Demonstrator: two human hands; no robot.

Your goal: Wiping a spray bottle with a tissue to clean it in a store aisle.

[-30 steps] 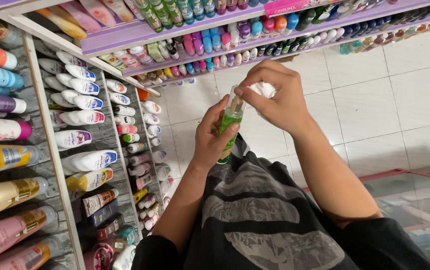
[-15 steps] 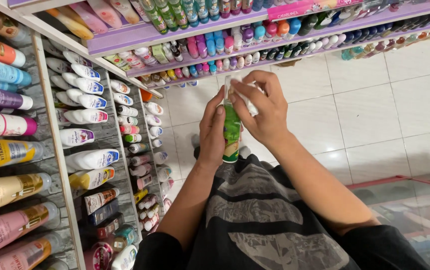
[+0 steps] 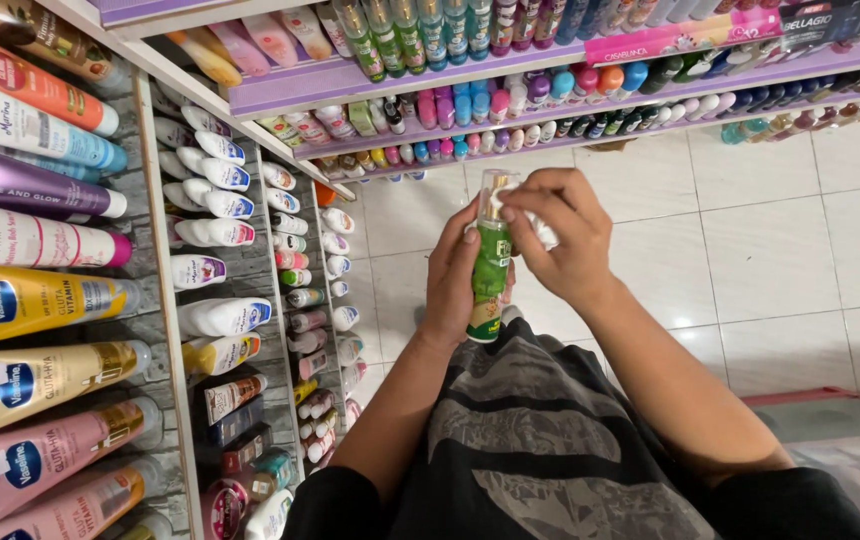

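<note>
Currently you are wiping a green spray bottle (image 3: 491, 275), held upright at chest height before the shelves (image 3: 280, 95). Your left hand (image 3: 452, 285) grips its body; your right hand (image 3: 562, 235) presses a white cloth (image 3: 544, 230) against its clear cap. Next likely calls for steady grip.

Green spray bottle (image 3: 491, 272) upright (clear cap), held.

The green bottle (image 3: 491, 275) is standing upright between both hands now, no longer tilted as it was a second ago, while the right hand (image 3: 560, 240) is pressing its white cloth (image 3: 542, 230) against the clear cap rather than holding it bunched above it
</note>
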